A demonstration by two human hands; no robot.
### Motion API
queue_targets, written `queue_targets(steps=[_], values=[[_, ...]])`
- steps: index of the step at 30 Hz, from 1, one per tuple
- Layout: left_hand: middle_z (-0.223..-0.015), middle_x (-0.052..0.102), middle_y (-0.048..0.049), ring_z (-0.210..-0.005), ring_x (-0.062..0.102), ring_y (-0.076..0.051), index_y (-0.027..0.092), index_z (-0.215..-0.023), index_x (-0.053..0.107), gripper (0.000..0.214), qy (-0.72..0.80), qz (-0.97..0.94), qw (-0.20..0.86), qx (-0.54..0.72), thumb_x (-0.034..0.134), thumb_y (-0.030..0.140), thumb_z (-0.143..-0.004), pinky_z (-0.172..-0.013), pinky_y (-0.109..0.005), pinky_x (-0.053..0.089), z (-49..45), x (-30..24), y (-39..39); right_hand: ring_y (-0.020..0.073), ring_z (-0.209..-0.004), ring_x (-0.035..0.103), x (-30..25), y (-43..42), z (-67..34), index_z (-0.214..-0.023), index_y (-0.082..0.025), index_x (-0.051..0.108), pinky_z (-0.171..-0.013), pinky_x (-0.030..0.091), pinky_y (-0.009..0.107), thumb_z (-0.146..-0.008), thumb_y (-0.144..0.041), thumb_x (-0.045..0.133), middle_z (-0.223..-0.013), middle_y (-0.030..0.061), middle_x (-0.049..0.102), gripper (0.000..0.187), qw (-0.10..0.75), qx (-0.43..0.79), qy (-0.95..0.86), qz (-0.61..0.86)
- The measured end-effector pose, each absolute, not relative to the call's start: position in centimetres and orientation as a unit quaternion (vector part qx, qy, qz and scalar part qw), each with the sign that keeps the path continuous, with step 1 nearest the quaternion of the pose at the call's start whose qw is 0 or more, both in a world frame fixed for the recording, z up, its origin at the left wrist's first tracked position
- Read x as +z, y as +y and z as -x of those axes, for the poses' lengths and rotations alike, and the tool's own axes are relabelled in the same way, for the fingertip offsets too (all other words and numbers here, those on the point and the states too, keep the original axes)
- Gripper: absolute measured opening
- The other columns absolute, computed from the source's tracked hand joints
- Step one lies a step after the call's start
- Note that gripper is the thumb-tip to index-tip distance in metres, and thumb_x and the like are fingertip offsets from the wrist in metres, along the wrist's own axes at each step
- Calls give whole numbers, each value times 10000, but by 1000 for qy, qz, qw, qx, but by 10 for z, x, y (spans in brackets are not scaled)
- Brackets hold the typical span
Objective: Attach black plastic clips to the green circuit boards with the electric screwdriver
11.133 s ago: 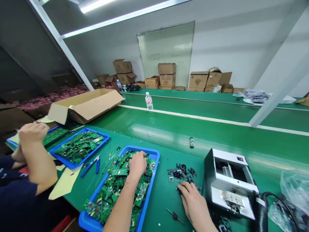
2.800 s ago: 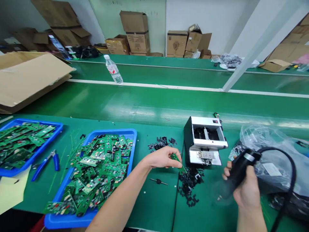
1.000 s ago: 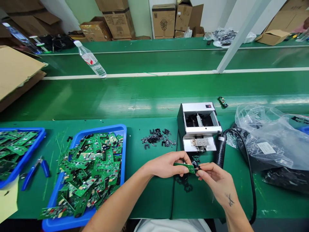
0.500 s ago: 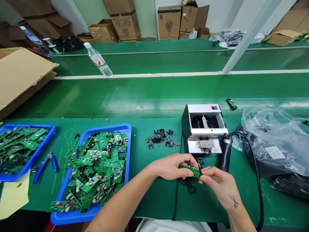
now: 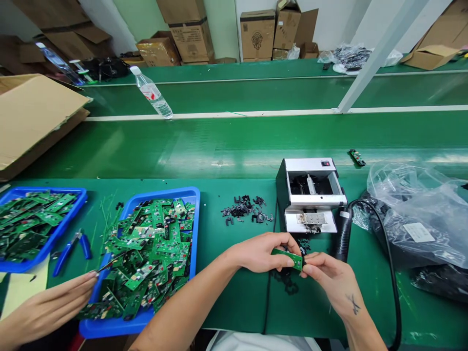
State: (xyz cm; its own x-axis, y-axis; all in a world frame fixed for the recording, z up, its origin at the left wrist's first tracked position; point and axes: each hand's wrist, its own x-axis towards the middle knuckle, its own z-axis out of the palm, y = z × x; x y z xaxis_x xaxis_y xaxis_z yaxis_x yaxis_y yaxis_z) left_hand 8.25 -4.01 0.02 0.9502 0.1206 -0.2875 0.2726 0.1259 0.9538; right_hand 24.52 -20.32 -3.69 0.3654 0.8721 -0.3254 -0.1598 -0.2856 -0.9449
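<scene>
Green conveyor bench lies under the work. Over it, the left hand and right hand grip a narrow green circuit board closely between fingers and thumbs, a black plastic piece at its right end. Unlike just before, a co-worker's hand now reaches in at near left, beside the blue tray of boards.

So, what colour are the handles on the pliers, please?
The handles are blue, shown best in the head view.
</scene>
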Motion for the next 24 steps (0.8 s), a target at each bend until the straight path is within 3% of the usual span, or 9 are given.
queue_targets(steps=[9,16,24], values=[[-937,614,-32,-661,545,-89,169,-1059,605,204,161,-655,738,-32,612,272,-883,-605,-216,445,-85,-2,-44,172,-624,656,-34,-195,-253,-726,-193,759,-608,539,274,-730,-346,800,-671,42,699,158,519,512,-304,613],[-958,618,-40,-696,541,-93,161,-1011,604,153,180,-625,760,-2,599,239,-880,-632,-225,469,-89,1,-47,162,-661,661,-53,-201,-243,-760,-202,734,-679,574,307,-761,-345,774,-829,42,683,148,578,465,-274,613],[-954,631,-37,-688,541,-94,169,-1035,595,183,188,-632,751,-13,603,261,-877,-629,-227,466,-89,2,-50,158,-654,654,-57,-201,-244,-758,-198,739,-658,566,293,-762,-343,776,-845,54,687,149,584,459,-269,613]])
